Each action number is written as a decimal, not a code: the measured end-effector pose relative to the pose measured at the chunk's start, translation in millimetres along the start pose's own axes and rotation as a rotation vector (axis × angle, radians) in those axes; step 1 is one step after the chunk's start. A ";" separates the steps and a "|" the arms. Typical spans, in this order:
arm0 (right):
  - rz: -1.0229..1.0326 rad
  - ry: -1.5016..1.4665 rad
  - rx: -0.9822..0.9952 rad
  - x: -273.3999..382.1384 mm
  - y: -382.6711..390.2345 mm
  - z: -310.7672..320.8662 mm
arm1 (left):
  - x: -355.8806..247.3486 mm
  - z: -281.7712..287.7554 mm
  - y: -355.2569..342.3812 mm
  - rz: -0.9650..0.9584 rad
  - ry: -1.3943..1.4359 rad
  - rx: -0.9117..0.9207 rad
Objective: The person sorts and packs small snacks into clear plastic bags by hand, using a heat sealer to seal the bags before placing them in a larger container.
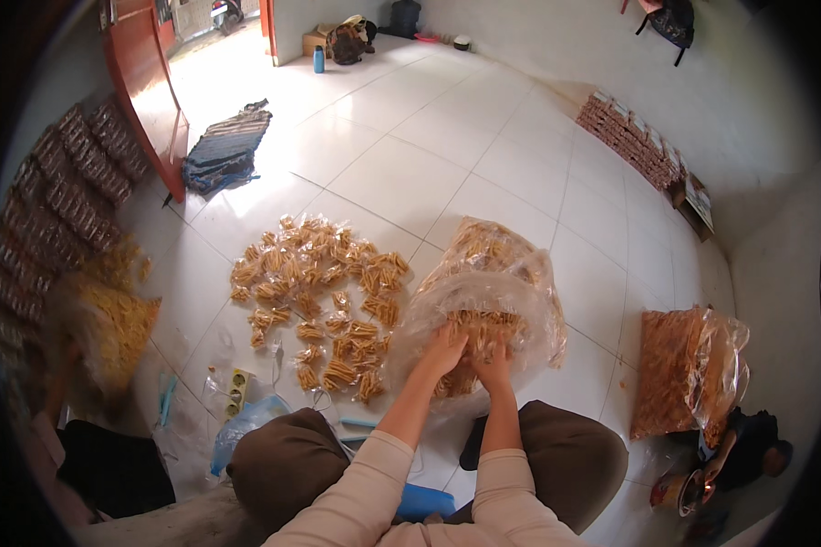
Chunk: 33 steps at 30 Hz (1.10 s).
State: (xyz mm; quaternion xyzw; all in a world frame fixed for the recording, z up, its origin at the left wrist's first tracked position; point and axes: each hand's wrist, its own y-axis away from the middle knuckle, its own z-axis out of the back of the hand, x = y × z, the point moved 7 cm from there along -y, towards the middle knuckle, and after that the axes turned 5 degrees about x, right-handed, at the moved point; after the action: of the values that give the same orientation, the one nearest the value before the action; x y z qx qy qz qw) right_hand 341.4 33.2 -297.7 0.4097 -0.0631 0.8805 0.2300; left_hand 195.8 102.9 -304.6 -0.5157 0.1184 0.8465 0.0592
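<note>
Reaching both bare hands into a large clear bag (461, 290) of brown snack sticks (485, 319).
The person's left hand (447, 352) and right hand (493, 366) sit side by side within the bag's mouth, among the sticks; the fingers are partly hidden, so whether they grip any cannot be told. The bag rests on the white tiled floor (483, 128) before the person, just right of many small filled packets (339, 372); another full bag (670, 374) stands farther right.
</note>
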 end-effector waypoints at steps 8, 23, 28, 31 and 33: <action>-0.321 0.149 -0.901 16.4 43.2 93.0 | -15.3 92.6 11.3 0.335 -0.011 0.339; 0.070 -0.302 -0.590 62.3 -34.5 190.9 | -95.5 130.0 -14.1 -0.104 0.852 -0.090; 0.156 -0.617 -0.625 158.5 -2.6 311.2 | -188.4 176.5 -4.6 -0.259 0.921 -0.022; 0.058 -0.420 -0.533 92.8 -20.9 318.8 | -189.1 140.7 5.1 -0.191 0.839 0.122; 0.004 -0.220 -0.453 78.5 -32.4 314.7 | -175.1 137.1 11.7 -0.196 0.781 0.123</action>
State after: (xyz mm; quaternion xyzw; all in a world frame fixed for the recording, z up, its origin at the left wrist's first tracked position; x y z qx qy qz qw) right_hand 530.3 -4.7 -34.8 0.4409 -0.2845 0.7944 0.3059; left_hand 156.2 131.3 -87.3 -0.8027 0.1327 0.5687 0.1207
